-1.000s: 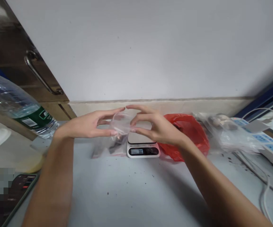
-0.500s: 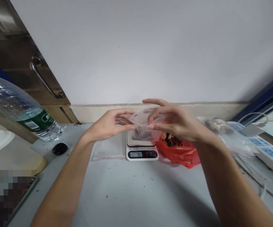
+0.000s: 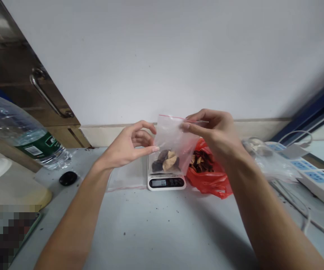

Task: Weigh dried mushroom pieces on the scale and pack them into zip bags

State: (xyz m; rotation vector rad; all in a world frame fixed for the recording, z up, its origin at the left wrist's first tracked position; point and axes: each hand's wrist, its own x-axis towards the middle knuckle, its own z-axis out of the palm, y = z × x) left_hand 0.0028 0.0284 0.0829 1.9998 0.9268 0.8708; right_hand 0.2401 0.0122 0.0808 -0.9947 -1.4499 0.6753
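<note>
A clear zip bag [image 3: 175, 140] with a red line along its top hangs over the kitchen scale [image 3: 166, 183], with brown and tan dried pieces [image 3: 167, 162] at its bottom. My right hand [image 3: 211, 125] pinches the bag near its top right edge. Beside the bag's left edge is my left hand [image 3: 132, 144], its fingers curved and apart, the thumb tip at the bag's side. The scale's display reads 0.0. An open red plastic bag [image 3: 209, 183] of dark dried pieces stands right of the scale. Flat clear bags [image 3: 126, 176] lie to its left.
A water bottle [image 3: 38, 142], a black round object [image 3: 67, 178] and a whitish container [image 3: 12, 183] are at the left. At the right are a power strip [image 3: 316, 176], cables [image 3: 291, 197] and another clear bag [image 3: 274, 161]. The wall [image 3: 162, 67] rises behind.
The clear bag has straightened upright, and its dried pieces now show plainly. My right hand has risen slightly to its top corner. My left hand's fingers have come away from the bag's mouth.
</note>
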